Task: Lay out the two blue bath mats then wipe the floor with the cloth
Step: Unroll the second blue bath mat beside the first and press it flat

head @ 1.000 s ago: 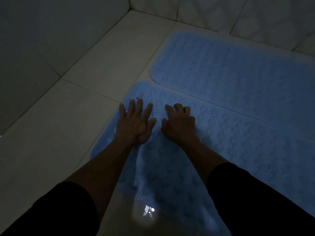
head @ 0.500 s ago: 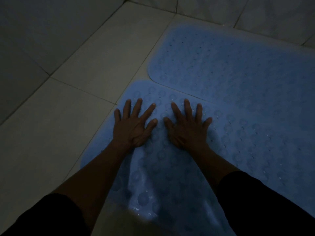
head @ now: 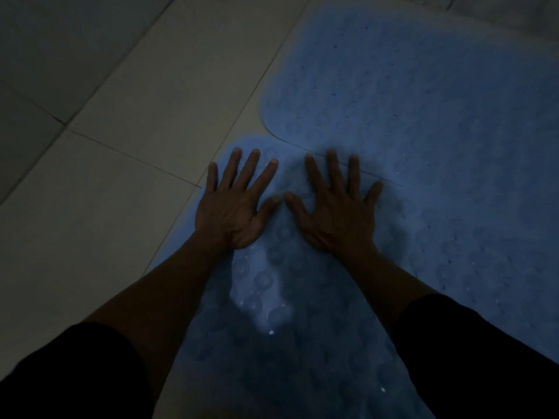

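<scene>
Your left hand [head: 234, 211] and right hand [head: 337, 211] lay flat, fingers spread, side by side on the near blue bath mat [head: 302, 352]. The far blue bath mat [head: 423, 95] lay touching it on the tiled floor [head: 121, 116].

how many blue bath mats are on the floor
2. The near mat lies under both hands; the far mat sits beyond it at upper right, their edges meeting. Both run out of frame.

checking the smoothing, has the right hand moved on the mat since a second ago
Yes. The right hand went from curled to flat and slid toward the seam with the far mat.
</scene>
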